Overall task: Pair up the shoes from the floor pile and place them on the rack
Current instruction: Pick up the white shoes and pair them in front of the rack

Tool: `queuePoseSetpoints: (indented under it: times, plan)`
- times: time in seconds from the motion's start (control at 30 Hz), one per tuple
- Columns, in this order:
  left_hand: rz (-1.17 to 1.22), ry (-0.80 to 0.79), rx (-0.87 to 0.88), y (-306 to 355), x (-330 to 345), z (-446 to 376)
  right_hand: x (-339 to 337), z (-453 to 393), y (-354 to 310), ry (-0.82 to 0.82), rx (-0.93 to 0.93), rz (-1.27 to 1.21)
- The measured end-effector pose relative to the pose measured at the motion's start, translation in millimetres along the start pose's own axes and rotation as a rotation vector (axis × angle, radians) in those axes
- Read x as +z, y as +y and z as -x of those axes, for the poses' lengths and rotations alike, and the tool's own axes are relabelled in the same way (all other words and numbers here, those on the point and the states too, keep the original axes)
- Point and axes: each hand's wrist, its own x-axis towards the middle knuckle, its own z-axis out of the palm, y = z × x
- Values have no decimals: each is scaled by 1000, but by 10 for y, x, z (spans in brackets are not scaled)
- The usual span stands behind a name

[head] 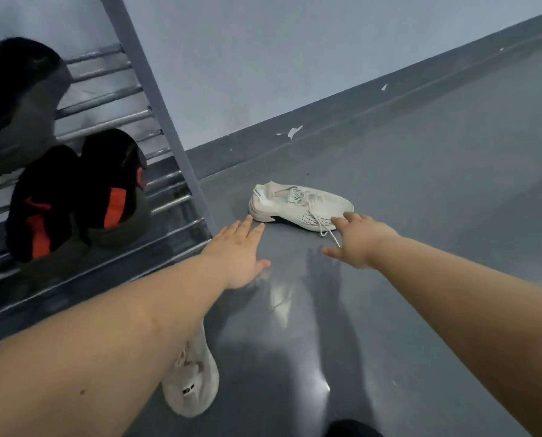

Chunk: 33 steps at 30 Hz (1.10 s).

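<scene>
Both hands reach, fingers spread and empty: left hand (238,250) short of the white sneaker (298,205), right hand (359,239) at its toe. Next: grasp it, then its likely mate (194,383).

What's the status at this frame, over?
Both hands open, empty: left hand, right hand at toe of white sneaker on floor. Second white sneaker under left forearm. Black-orange pair on rack. Path clear.

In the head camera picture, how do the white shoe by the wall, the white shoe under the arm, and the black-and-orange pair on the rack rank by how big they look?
1. Black-and-orange pair, together the largest.
2. White shoe by the wall.
3. White shoe under the arm, partly hidden, so its rank is unsure.
</scene>
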Motion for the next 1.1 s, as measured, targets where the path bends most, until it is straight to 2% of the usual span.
queuePoseSetpoints:
  times: [0.37,0.53,0.63,0.73,0.83,0.93,1.1]
  plan:
    - [121,-32,-95,-211,166,-1174,534,-887,285,-8,213,-387]
    - [166,-76,-90,-181,296,-1422,714,-1095,346,-42,295,-514]
    - [165,-113,-60,-153,343,-1485,718,-1224,331,28,340,-789]
    - [200,-135,-39,-122,412,-1516,683,-1326,270,111,452,-1140]
    - [233,-114,-42,-75,463,-1529,688,-1430,260,194,565,-1388]
    - [169,-54,-35,-71,472,-1550,698,-1462,305,221,626,-1533]
    - [19,24,3,-131,487,-1547,780,-1418,350,281,569,-1613]
